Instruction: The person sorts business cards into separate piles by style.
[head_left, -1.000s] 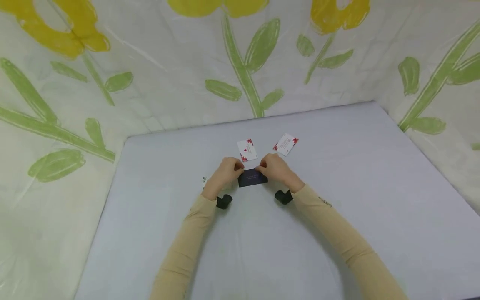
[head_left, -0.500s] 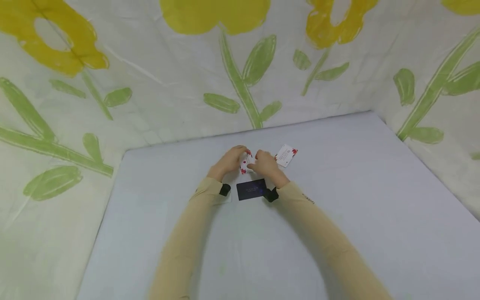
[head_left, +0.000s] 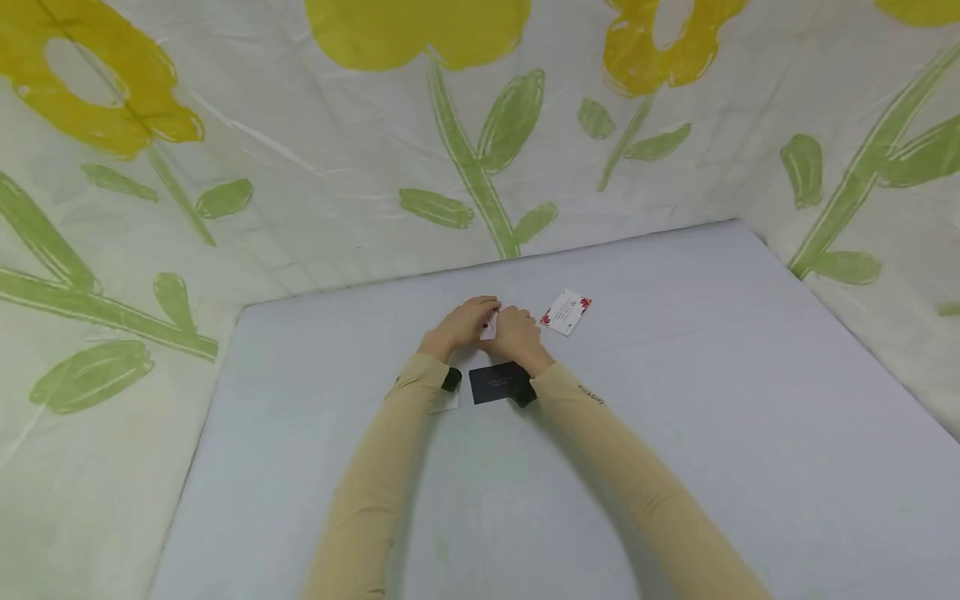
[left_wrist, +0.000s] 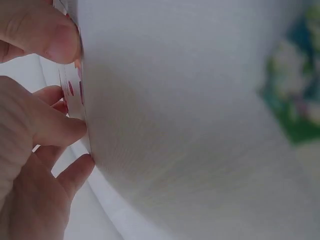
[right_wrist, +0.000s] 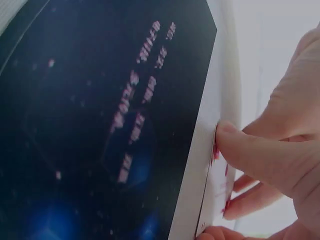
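Observation:
My left hand and right hand meet at a white business card with red patterning, near the far side of the table. Both hands pinch it. In the left wrist view the card stands nearly edge-on between fingers and thumbs. The right wrist view also shows its narrow white and red face, largely covered by fingers. Just below the hands lies a dark navy business card with light print, partly hidden by the right wrist's black camera.
Another white card with red corners lies to the right of the hands. A pale card shows partly beneath my left wrist. The table meets a sheet painted with flowers at its back.
Both hands have moved from the navy card up to the white-and-red card and taken hold of it. The right hand has shifted left, closer to the left hand.

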